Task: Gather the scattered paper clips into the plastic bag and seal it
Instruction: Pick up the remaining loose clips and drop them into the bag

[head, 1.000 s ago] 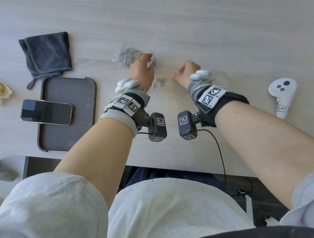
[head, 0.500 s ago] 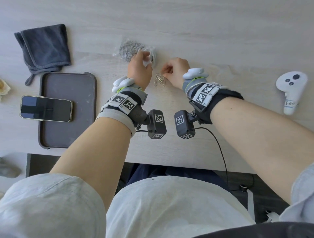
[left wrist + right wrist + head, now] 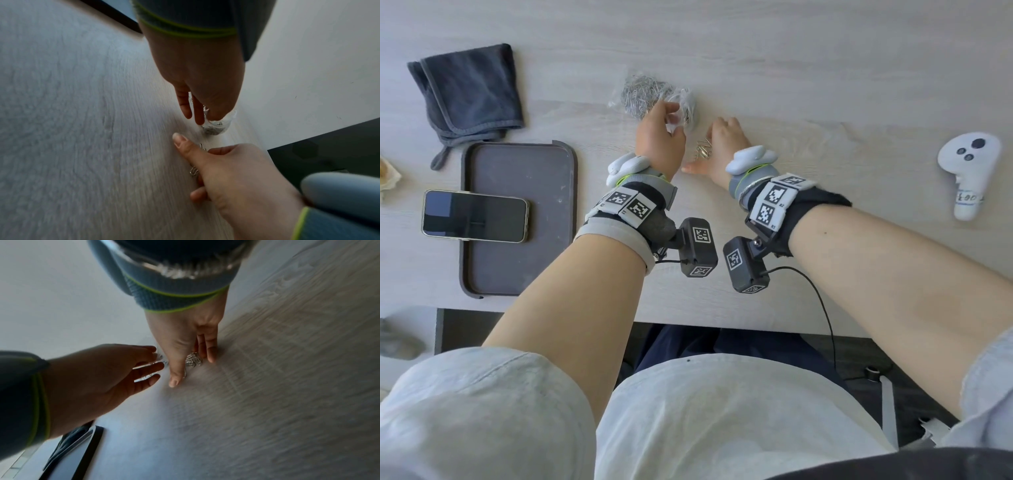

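Note:
A clear plastic bag [image 3: 650, 97] with a heap of silver paper clips inside lies on the pale wooden table [image 3: 825, 68]. My left hand [image 3: 674, 116] pinches the bag's near rim between thumb and fingers, which the left wrist view shows at the bag [image 3: 214, 128]. A small bunch of loose paper clips [image 3: 703, 150] lies just right of that hand. My right hand [image 3: 714, 140] rests flat on the table over those clips, fingers straight and thumb spread toward me. The right wrist view shows the clips [image 3: 193, 361] between thumb and fingers.
A dark grey cloth [image 3: 469, 92] lies at the far left. Nearer stands a dark tray [image 3: 517, 274] with a phone [image 3: 474, 216] across its left edge. A white controller [image 3: 967, 171] lies at the right. The table's front edge runs just below my wrists.
My right hand moved left to the loose clips and flattened over them, thumb spread. My left hand kept hold of the bag's rim.

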Motion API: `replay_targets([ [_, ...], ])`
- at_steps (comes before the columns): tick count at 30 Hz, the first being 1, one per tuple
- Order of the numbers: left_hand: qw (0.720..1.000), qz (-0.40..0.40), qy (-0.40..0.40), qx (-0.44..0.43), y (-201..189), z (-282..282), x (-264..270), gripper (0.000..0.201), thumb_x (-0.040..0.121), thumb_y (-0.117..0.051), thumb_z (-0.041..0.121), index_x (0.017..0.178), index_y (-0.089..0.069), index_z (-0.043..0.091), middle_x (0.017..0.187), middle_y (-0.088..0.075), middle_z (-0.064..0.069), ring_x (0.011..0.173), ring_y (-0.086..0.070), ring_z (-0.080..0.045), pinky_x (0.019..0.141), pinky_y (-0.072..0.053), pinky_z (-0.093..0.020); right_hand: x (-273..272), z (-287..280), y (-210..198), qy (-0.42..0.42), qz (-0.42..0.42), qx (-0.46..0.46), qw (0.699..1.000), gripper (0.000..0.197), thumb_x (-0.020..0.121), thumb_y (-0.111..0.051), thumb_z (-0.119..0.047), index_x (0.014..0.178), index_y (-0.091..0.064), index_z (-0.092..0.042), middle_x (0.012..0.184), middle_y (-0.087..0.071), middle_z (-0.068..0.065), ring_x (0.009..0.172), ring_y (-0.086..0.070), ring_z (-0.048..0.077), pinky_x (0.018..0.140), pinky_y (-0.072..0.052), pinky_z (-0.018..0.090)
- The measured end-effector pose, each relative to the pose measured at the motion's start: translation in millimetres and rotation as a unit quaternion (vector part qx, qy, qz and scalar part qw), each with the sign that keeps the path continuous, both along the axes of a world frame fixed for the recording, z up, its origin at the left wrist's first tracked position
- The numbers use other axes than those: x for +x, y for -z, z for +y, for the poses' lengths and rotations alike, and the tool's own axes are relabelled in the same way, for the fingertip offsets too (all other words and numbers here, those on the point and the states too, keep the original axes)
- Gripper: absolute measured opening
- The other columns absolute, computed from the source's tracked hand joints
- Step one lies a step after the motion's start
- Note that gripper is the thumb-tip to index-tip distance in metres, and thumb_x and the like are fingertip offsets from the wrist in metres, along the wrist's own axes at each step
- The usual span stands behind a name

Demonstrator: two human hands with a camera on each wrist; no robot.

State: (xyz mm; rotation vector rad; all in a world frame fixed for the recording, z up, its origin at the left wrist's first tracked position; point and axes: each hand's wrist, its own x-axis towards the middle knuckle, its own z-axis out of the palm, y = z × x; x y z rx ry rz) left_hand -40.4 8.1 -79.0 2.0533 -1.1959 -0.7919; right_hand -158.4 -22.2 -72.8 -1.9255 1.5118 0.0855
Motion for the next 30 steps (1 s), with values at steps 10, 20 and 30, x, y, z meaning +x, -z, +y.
replay_targets([
  [10,1.000,0.016,-0.004,0.001,4.0,3.9,5.9,0.033,0.085,-0.049,0.005,0.116,-0.054,0.011,0.108,-0.065,-0.004,0.064,-0.050,-0.007,0.059,-0.038,-0.005,5.9,-7.2,-3.0,0.004,0.010,0.011,1.000,0.015,0.082,-0.063,-0.019,0.083,-0.069,-0.005,0.083,-0.072,0.013,0.077,-0.069,0.030,0.077,-0.058,0.039],
  [20,1.000,0.029,0.000,-0.006,-2.8,3.4,4.9,0.033,0.085,-0.047,0.004,0.116,-0.053,0.010,0.105,-0.064,-0.004,0.065,-0.054,-0.010,0.066,-0.045,-0.015,7.1,-7.5,-12.0,-0.035,0.028,0.007,0.999,0.016,0.076,-0.059,-0.008,0.086,-0.067,0.000,0.090,-0.071,0.016,0.083,-0.067,0.032,0.075,-0.057,0.039],
  [30,0.999,0.039,0.025,-0.018,-13.3,-1.1,-0.6,0.044,0.079,-0.055,0.004,0.122,-0.052,0.012,0.119,-0.059,-0.006,0.060,-0.048,-0.003,0.077,-0.050,-0.025,-12.5,-17.2,-17.4,0.006,-0.014,0.000,1.000,0.019,0.075,-0.066,-0.021,0.084,-0.069,-0.005,0.087,-0.070,0.010,0.074,-0.060,0.021,0.064,-0.047,0.026],
])
